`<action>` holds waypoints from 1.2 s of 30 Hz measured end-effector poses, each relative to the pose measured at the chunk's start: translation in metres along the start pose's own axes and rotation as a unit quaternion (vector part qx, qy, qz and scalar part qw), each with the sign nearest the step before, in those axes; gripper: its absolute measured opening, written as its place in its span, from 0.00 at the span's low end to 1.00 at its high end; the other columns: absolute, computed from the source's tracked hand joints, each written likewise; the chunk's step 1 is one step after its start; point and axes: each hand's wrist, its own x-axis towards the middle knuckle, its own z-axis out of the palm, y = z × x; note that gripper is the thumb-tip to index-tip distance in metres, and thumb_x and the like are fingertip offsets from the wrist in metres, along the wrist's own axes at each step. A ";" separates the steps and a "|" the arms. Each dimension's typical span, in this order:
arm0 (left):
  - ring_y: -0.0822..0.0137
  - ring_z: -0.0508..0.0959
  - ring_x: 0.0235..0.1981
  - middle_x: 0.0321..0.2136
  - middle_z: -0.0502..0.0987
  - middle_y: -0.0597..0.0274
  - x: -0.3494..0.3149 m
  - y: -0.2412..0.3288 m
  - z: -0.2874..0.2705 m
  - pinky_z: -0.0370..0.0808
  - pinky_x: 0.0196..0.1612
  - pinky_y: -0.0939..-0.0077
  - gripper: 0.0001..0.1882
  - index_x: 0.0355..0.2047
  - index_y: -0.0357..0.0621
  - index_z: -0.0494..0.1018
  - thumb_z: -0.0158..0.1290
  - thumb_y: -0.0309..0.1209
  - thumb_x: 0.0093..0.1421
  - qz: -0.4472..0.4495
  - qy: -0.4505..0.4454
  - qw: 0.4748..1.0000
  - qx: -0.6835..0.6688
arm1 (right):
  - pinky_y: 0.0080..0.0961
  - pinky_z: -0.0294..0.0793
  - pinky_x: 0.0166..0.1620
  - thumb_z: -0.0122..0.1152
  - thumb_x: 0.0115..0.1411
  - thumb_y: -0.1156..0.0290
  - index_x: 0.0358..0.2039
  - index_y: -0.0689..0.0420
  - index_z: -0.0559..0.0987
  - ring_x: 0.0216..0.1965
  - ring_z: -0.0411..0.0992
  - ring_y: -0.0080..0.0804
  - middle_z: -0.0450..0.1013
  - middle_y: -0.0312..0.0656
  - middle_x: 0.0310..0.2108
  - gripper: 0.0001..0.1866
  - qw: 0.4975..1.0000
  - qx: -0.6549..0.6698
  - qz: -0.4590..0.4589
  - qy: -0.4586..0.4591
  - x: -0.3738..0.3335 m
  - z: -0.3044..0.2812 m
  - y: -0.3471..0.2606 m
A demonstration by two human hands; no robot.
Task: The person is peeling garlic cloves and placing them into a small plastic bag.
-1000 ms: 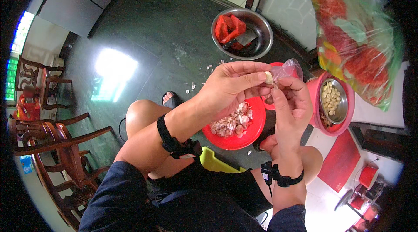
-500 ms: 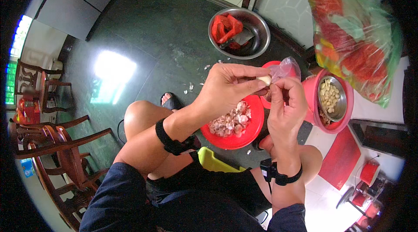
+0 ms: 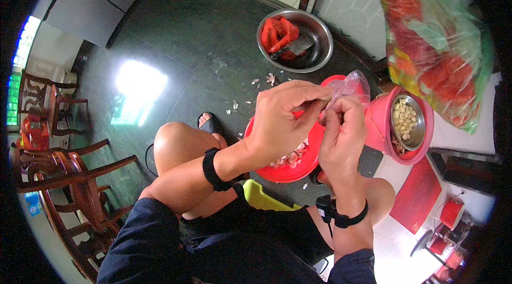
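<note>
Above the red plate (image 3: 288, 169), left hand (image 3: 282, 121) and right hand (image 3: 341, 134) meet, fingertips pinching a garlic clove (image 3: 320, 115), barely visible, so peelings drop there. Peeled cloves fill the steel bowl (image 3: 408, 121) nearby.

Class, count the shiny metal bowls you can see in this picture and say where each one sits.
2: one metal bowl on the dark floor holding red pieces, one smaller metal bowl of pale cloves inside a pink tub. Others may be hidden.

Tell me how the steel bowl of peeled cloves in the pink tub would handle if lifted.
The steel bowl looks rigid and probably light. Its smooth rim may be slippery. It sits tilted in the pink tub, so the loose cloves could likely roll and spill.
</note>
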 end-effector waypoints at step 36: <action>0.73 0.84 0.38 0.39 0.85 0.57 0.011 0.005 -0.011 0.83 0.44 0.78 0.11 0.45 0.31 0.82 0.62 0.23 0.64 -0.263 -0.113 0.914 -0.289 | 0.28 0.73 0.38 0.60 0.62 0.83 0.35 0.62 0.75 0.32 0.72 0.34 0.72 0.43 0.30 0.04 0.991 0.109 0.071 0.043 0.000 -0.011 0.004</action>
